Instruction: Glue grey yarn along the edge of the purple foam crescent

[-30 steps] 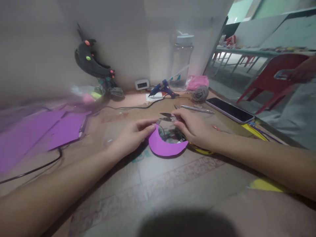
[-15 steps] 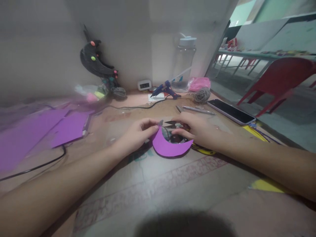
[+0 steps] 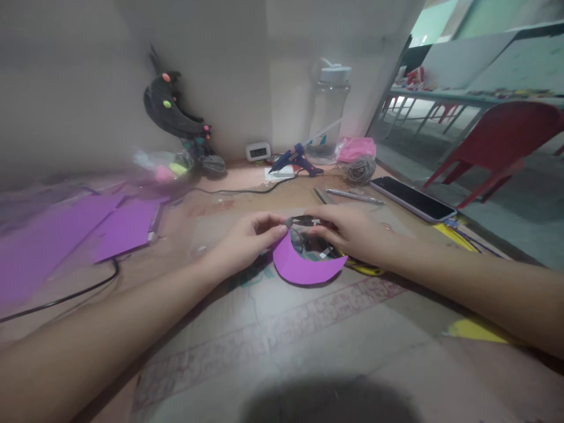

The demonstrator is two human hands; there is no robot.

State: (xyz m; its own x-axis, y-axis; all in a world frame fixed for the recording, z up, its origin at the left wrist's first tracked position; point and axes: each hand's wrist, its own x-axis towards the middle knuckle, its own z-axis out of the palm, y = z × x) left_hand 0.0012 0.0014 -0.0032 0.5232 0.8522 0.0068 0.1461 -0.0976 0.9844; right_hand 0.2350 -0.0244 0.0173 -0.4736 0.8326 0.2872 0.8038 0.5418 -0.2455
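Observation:
A purple crescent-shaped foam piece [image 3: 304, 267] lies on the table, partly over a shiny disc [image 3: 315, 247]. My left hand [image 3: 247, 241] pinches the crescent's left tip, fingers curled. My right hand [image 3: 352, 232] holds small black snips [image 3: 302, 221] closed near that tip, just above the disc. Both hands nearly touch at the crescent's upper left corner.
Purple foam sheets [image 3: 88, 232] and a black cable [image 3: 83, 288] lie at the left. At the back stand a blue glue gun [image 3: 293, 160], a water bottle [image 3: 328, 111], a twine ball [image 3: 359, 169] and a small clock [image 3: 258, 151]. A phone [image 3: 412, 198] and a pen [image 3: 355, 195] lie to the right.
The snips, open half a second ago, are now closed by the crescent's tip. The crescent has shifted slightly to the right and down. A person at the far right has left the view.

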